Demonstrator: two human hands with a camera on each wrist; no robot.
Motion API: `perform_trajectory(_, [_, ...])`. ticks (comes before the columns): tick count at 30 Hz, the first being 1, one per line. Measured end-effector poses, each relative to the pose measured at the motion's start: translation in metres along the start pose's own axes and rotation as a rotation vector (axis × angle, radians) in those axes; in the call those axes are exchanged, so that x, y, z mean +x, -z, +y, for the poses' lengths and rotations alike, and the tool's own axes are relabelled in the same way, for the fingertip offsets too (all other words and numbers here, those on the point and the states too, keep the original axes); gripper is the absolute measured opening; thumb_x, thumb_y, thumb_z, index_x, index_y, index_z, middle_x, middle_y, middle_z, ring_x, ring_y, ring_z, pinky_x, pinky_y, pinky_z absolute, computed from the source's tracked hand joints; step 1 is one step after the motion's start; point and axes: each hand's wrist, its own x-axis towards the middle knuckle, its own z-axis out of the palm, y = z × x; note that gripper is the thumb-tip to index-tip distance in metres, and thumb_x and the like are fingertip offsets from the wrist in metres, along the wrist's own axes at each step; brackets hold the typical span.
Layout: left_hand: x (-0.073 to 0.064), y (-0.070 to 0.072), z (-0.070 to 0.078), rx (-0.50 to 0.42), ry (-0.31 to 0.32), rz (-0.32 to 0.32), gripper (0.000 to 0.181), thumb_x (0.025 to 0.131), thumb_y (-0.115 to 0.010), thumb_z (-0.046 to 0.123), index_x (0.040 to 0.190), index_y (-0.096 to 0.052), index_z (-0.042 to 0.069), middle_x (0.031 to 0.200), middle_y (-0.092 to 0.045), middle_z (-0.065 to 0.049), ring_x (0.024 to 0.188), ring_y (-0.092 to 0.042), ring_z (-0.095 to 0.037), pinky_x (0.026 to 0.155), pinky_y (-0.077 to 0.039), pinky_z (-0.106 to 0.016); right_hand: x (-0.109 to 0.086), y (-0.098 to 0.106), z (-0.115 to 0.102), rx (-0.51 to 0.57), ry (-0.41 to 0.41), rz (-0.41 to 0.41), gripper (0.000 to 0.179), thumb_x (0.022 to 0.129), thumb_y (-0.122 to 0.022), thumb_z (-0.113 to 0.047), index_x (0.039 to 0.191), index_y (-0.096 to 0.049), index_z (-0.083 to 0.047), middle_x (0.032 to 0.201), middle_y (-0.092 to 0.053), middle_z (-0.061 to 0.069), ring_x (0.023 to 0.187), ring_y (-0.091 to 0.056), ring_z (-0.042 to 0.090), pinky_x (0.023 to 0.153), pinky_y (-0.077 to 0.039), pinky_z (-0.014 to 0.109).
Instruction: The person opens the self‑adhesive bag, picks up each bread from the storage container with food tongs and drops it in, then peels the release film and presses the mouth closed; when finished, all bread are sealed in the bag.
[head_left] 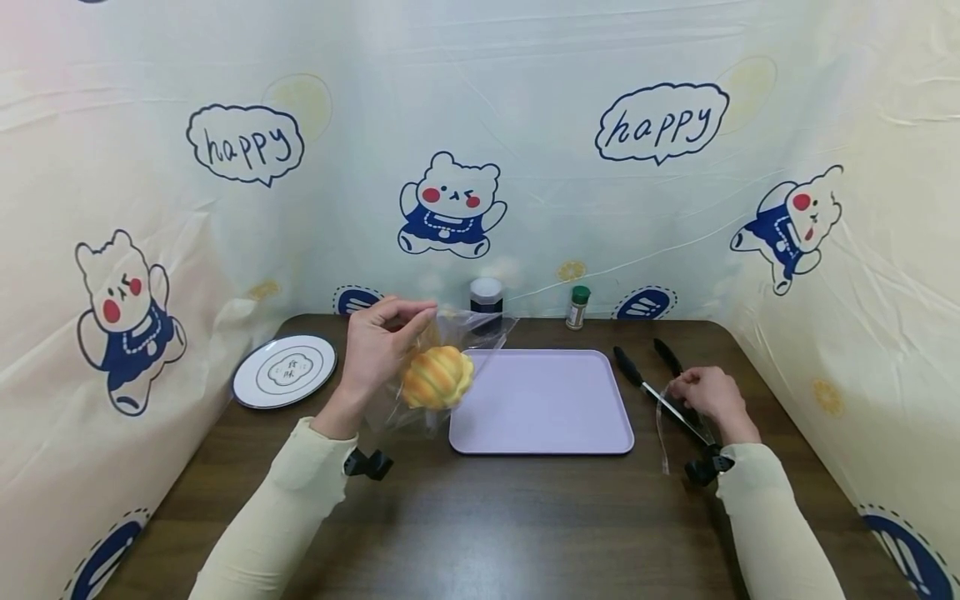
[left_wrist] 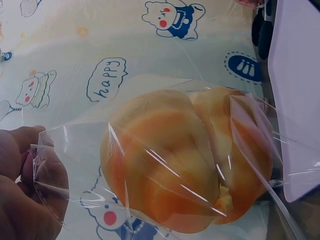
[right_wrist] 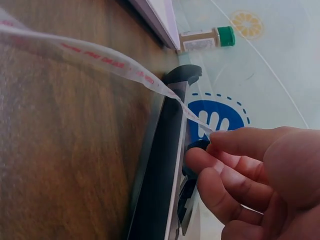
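In the head view my left hand pinches the upper edge of a clear plastic bag. A golden, ridged bread roll sits inside the bag, held up over the left side of the lilac tray. The left wrist view shows the roll large through the wrinkled plastic, with my fingers at the bag's edge. On the right, my right hand pinches a thin clear strip between thumb and forefinger. Red print runs along this strip in the right wrist view, and it dangles loose.
Below my right hand lie metal tongs with black ends, spread in a V. A white plate with a blue rim stands at the left. Behind the tray are a white-lidded jar and a green-capped bottle. Printed cloth surrounds the table.
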Motion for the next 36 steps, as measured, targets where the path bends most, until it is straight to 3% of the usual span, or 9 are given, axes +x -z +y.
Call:
perform_trajectory(7, [0.000, 0.000, -0.001, -0.025, -0.034, -0.003, 0.022, 0.088, -0.078, 0.025, 0.103, -0.079, 0.009, 0.085, -0.068, 0.008, 0.068, -0.062, -0.008, 0.058, -0.053, -0.019, -0.002, 0.004, 0.001, -0.015, 0.011, 0.020, 0.031, 0.099, -0.056, -0.031, 0.110, -0.070, -0.005, 0.098, -0.073, 0.015, 0.081, -0.066, 0.022, 0.064, -0.045, 0.034])
perform_trajectory(13, [-0.001, -0.001, -0.001, -0.018, -0.024, -0.009, 0.024, 0.088, -0.078, 0.027, 0.104, -0.079, 0.010, 0.085, -0.067, 0.007, 0.069, -0.062, -0.008, 0.058, -0.053, -0.019, -0.007, 0.014, -0.002, -0.019, 0.012, 0.025, 0.035, 0.100, -0.054, -0.033, 0.116, -0.069, -0.006, 0.105, -0.070, 0.018, 0.087, -0.061, 0.029, 0.065, -0.044, 0.036])
perform_trajectory(18, [-0.001, -0.002, -0.001, -0.010, -0.008, -0.022, 0.025, 0.088, -0.077, 0.028, 0.105, -0.079, 0.010, 0.086, -0.067, 0.004, 0.072, -0.061, -0.009, 0.060, -0.053, -0.018, -0.012, 0.019, -0.012, -0.036, 0.069, 0.117, 0.038, 0.100, -0.052, -0.036, 0.117, -0.068, -0.005, 0.114, -0.069, 0.023, 0.093, -0.063, 0.036, 0.062, -0.046, 0.037])
perform_trajectory(24, [-0.001, -0.006, 0.002, -0.040, 0.005, -0.041, 0.025, 0.087, -0.078, 0.029, 0.105, -0.078, 0.011, 0.087, -0.067, 0.004, 0.075, -0.061, -0.013, 0.065, -0.053, -0.019, -0.024, 0.019, -0.050, 0.051, 0.171, 0.172, 0.035, 0.099, -0.057, -0.035, 0.113, -0.068, -0.005, 0.098, -0.073, 0.019, 0.075, -0.065, 0.022, 0.060, -0.047, 0.029])
perform_trajectory(28, [-0.001, -0.009, 0.001, -0.062, -0.013, -0.055, 0.024, 0.088, -0.078, 0.027, 0.105, -0.078, 0.010, 0.087, -0.067, 0.005, 0.075, -0.061, -0.014, 0.065, -0.052, -0.019, -0.032, 0.016, -0.078, 0.101, 0.247, 0.169, 0.032, 0.099, -0.060, -0.036, 0.113, -0.069, -0.008, 0.097, -0.071, 0.015, 0.077, -0.062, 0.021, 0.063, -0.048, 0.029])
perform_trajectory(36, [-0.001, -0.013, 0.003, -0.089, -0.055, -0.084, 0.021, 0.088, -0.078, 0.022, 0.104, -0.079, 0.010, 0.087, -0.068, 0.004, 0.074, -0.059, -0.014, 0.063, -0.050, -0.018, -0.043, -0.010, -0.136, 0.297, 0.377, 0.051, 0.024, 0.097, -0.065, -0.032, 0.112, -0.071, -0.014, 0.096, -0.073, 0.009, 0.081, -0.067, 0.026, 0.066, -0.051, 0.032])
